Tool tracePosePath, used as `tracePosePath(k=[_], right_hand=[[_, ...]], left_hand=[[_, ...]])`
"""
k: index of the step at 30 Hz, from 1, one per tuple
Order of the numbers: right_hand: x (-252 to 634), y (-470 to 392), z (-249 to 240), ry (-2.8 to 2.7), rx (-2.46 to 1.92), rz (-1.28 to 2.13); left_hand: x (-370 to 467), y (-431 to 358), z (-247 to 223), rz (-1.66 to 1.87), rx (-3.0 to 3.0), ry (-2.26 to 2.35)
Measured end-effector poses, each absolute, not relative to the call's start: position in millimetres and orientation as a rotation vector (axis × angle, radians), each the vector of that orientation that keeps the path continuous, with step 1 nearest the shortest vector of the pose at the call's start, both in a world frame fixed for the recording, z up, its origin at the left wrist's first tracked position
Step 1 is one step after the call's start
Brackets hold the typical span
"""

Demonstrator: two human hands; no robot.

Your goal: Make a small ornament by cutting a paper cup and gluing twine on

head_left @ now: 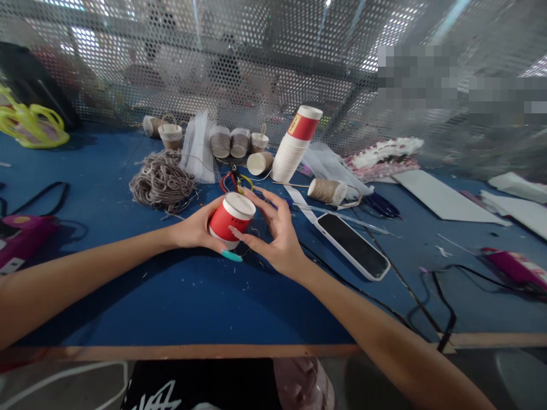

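Note:
My left hand (199,228) is wrapped round a red and white paper cup (228,221), its thumb with a turquoise nail along the lower edge. The cup is tilted, with a white end facing up. From the other side my right hand (277,236) curves about the same cup, thumb against its red front and fingers by the upper rim. Just behind the cup lie scissors (233,181) with red and yellow handles, partly hidden. A tangled heap of grey-brown cord (162,181) sits to the left. Behind and to the right leans a tall stack of paper cups (290,151).
Several small cord-wrapped cups (221,142) stand along the back, near white mesh strips (199,148). A phone (352,246) lies right of my hands, beside black cables. A brown-wrapped cup (327,191) lies on its side. A perforated metal screen (256,68) closes off the blue table's back.

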State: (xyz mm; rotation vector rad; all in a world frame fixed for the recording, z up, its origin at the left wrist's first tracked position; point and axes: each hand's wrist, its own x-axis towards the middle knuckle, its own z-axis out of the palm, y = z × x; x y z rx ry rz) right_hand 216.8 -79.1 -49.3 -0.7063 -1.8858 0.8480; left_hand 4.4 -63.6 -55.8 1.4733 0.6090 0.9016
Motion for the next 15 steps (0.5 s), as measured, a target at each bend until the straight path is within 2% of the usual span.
tracePosePath(k=[8, 12, 15], right_hand=[[221.2, -74.8, -46.7, -1.726, -0.655, 0.713], [225.1, -70.9, -35.6, -1.496, -0.776, 0.591], [228.6, -68.0, -27.8, -1.399, -0.918, 0.640]], left_hand=[[6.7, -63.4, -51.2, 0.947, 1.482, 0.660], [4.3, -57.7, -56.3, 0.985, 1.393, 0.623], [3.3, -55.2, -59.5, 1.002, 1.333, 0.585]])
